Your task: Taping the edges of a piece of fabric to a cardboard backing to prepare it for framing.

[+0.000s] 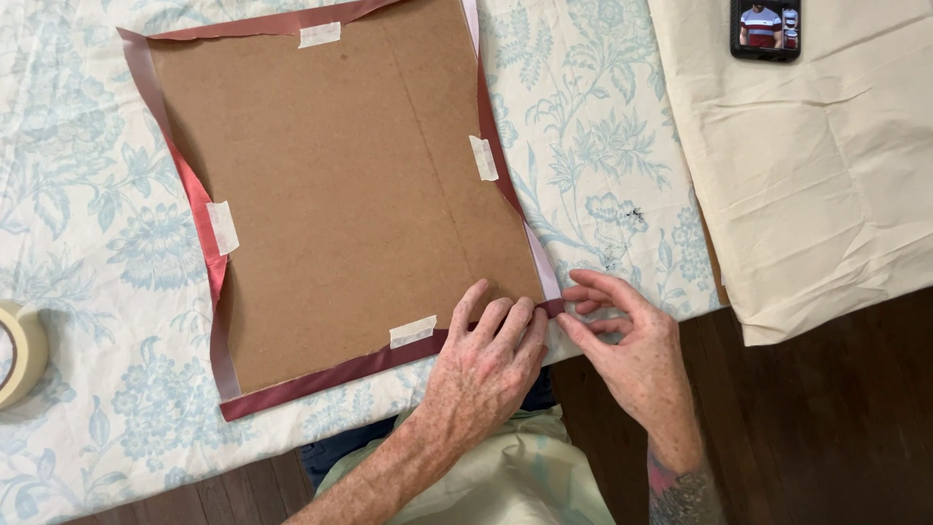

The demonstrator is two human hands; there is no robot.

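Brown cardboard panel (340, 185) lies flat on the floral blue-white cloth (603, 126), w/ dark red fabric (321, 379) folded over its edges and held by 4 strips of pale tape (412, 332). Left hand (486, 365) lies palm down, fingers spread flat, on the panel's corner at approx 5 o'clock, pressing the red fabric; it grips nothing. Right hand (627, 345), just beside it at 3 o'clock, is half curled, thumb and forefinger pinching the fabric tip at that corner. Roll of tape (19, 352) sits at the table's 9 o'clock edge, well apart. Cream cloth (816, 165) covers the 2 o'clock side; a phone (766, 27) lies on it at approx 1 o'clock.
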